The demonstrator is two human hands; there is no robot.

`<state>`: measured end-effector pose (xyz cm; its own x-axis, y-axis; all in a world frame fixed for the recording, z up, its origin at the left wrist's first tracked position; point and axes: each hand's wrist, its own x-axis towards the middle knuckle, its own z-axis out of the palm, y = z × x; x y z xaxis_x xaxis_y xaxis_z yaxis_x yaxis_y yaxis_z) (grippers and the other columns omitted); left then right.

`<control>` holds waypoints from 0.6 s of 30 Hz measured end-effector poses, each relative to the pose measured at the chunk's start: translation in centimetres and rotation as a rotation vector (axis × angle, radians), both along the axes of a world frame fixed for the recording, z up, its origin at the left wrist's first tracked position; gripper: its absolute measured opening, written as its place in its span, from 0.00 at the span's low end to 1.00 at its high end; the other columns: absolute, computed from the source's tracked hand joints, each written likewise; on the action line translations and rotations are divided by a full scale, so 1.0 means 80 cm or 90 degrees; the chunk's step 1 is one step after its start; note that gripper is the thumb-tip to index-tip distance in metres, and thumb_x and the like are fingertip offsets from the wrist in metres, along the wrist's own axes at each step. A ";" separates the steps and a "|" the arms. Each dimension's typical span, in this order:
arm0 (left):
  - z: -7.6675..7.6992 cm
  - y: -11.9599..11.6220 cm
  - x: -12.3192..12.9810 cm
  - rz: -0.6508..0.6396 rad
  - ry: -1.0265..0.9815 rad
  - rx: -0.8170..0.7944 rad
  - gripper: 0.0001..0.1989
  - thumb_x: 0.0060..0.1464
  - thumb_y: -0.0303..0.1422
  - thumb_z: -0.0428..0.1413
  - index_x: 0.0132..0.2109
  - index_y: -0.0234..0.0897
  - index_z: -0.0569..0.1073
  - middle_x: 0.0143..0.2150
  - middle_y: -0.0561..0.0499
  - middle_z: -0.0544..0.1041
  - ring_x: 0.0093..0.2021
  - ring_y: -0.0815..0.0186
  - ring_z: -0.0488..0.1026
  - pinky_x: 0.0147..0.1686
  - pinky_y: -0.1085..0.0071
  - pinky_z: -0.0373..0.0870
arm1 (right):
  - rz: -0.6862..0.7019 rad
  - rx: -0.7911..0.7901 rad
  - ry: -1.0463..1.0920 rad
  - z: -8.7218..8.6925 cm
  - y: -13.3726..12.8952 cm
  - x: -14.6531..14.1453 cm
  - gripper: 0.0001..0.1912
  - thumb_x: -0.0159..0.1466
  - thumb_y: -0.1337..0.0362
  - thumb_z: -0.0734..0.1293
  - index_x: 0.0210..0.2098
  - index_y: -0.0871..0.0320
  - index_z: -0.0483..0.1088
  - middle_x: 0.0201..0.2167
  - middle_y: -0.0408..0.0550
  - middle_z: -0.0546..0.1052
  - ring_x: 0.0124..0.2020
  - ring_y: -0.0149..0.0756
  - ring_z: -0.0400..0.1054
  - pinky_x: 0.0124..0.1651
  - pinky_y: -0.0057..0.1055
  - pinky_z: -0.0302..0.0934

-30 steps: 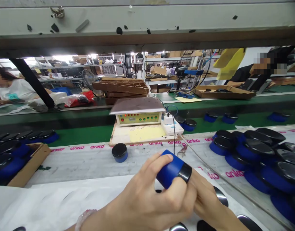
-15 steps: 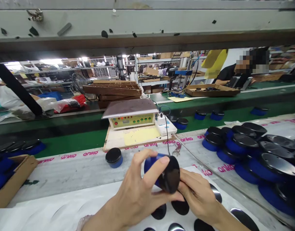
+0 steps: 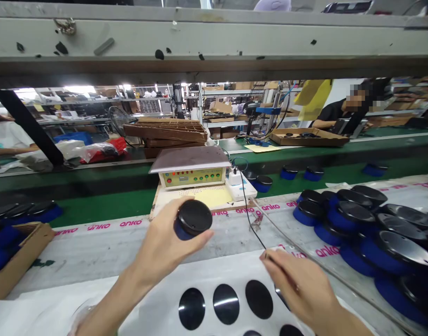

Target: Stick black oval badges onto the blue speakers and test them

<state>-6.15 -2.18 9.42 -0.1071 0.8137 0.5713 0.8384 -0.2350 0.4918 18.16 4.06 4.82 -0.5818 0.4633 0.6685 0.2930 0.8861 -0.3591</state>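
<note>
My left hand [image 3: 163,238] is curled around a round blue part with a glossy black top [image 3: 195,217], thumb in front and fingers behind. The part is nearly level, black face up, above the bench near the control box; whether it touches the bench I cannot tell. My right hand [image 3: 298,284] is closed at the right, over a white sheet [image 3: 158,289]. A slim dark thing shows between its fingers, and a black cord [image 3: 248,210] runs down to its fingertips. Several black discs [image 3: 226,304] lie on the sheet between my forearms.
Blue parts with black tops [image 3: 355,212] are piled at the right. More fill a cardboard box [image 3: 28,252] at the left. A control box [image 3: 193,175] stands ahead on a board. Behind it runs a green belt [image 3: 105,200]; a person [image 3: 334,112] sits beyond. A beam [image 3: 214,42] crosses above.
My left hand has moved forward and left with the blue part, tipping it from steep to nearly level. My right hand has come away to the right. The part that stood on the bench is out of sight.
</note>
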 end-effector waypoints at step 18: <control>-0.010 -0.007 0.063 0.106 0.447 0.148 0.24 0.49 0.19 0.52 0.56 0.21 0.63 0.50 0.34 0.68 0.45 0.48 0.68 0.40 0.53 0.73 | 0.186 -0.742 0.375 0.031 -0.036 -0.085 0.10 0.64 0.68 0.61 0.30 0.52 0.53 0.42 0.36 0.66 0.49 0.30 0.58 0.49 0.28 0.55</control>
<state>-1.12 -2.74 8.59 0.2344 0.6686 0.7057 0.9698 -0.1109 -0.2171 11.32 1.18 7.31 -0.5197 0.8403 0.1543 -0.3127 -0.0189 -0.9497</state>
